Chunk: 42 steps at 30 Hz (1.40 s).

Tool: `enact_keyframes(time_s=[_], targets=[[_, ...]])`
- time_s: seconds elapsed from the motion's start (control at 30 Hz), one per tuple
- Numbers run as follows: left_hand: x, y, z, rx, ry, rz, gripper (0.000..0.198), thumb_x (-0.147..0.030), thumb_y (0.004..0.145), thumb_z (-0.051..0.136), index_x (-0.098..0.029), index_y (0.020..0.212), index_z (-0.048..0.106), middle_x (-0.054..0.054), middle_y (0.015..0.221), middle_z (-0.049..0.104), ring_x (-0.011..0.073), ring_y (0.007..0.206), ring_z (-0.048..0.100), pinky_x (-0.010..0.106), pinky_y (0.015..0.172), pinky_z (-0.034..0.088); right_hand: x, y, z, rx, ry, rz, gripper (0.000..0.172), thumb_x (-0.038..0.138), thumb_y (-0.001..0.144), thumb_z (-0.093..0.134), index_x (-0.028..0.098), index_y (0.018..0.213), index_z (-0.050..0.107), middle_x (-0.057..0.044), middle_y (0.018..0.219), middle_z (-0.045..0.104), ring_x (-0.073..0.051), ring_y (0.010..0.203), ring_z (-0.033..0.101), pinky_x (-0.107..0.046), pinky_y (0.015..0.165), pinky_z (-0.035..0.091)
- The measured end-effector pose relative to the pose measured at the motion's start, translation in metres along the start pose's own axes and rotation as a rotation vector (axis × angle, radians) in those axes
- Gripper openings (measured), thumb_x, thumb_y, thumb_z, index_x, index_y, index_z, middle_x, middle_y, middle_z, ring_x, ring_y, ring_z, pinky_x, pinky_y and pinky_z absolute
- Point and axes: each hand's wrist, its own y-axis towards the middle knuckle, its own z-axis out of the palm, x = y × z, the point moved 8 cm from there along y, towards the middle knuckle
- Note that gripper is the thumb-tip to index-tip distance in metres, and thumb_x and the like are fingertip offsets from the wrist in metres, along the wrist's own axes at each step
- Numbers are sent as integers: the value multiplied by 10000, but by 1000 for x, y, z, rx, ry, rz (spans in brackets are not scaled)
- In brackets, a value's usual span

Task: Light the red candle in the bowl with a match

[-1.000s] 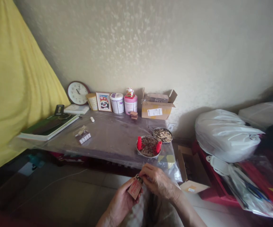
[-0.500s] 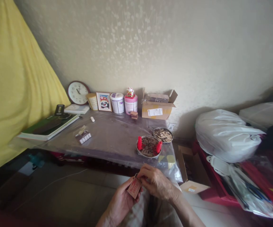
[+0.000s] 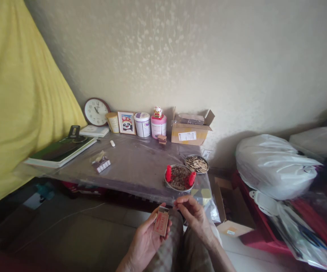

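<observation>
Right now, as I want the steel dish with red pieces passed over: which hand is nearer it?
Right. The right hand is just in front of the dish, not touching; the left hand is lower left, holding a small box.

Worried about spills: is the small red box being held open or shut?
Slightly open, it seems: a pale tray edge juts from the top of the red box in the left hand.
</observation>
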Motion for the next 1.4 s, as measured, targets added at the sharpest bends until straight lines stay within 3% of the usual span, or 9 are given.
enact_keyframes(time_s=[0.13,0.27,0.37,0.63,1.03,1.2,1.4], targets=[[-4,0,5,52,-58,42,289,-223,892,546,-216,1161,654,81,901,769,190,771,698,312,694,512,7,-18,11,68,-271,-126,271,441,893,585,249,1085,592,-49,1062,671,-220,1017,639,-370,910,516],[-5,0,8,107,-123,60,260,-198,883,552,-207,1099,696,85,970,765,206,837,696,306,684,521,10,-34,27,132,-399,-291,528,510,857,615,288,1314,468,-72,1318,560,-255,1226,532,-401,1038,448],[-5,1,8,87,-129,67,236,-173,868,568,-193,1045,723,91,941,765,191,799,696,285,677,529,6,-40,34,130,-451,-313,658,534,847,615,295,1407,368,-85,1414,479,-266,1309,458,-412,1096,394],[-2,-1,9,100,-126,52,253,-196,870,567,-193,1078,711,110,915,762,181,759,691,250,602,521,8,-42,37,99,-454,-297,618,504,864,608,318,1401,365,-67,1402,486,-245,1301,469,-379,1090,412],[12,0,8,159,-179,-38,275,-232,918,502,-139,1098,688,141,921,773,176,790,714,228,619,531,25,-44,39,126,-593,-372,657,418,857,648,325,1427,335,-56,1404,500,-274,1298,470,-423,1091,403],[5,-1,12,167,-146,37,316,-204,908,517,-223,1200,637,93,1010,761,176,819,703,245,638,529,17,-43,36,101,-562,-367,606,478,868,609,312,1399,371,-64,1388,506,-282,1289,472,-418,1073,422],[-2,-3,14,111,-104,96,290,-193,892,540,-235,1145,677,70,1021,752,185,831,687,268,680,529,5,-43,34,105,-525,-344,586,489,885,580,298,1394,363,-69,1386,503,-266,1293,467,-398,1079,414]])
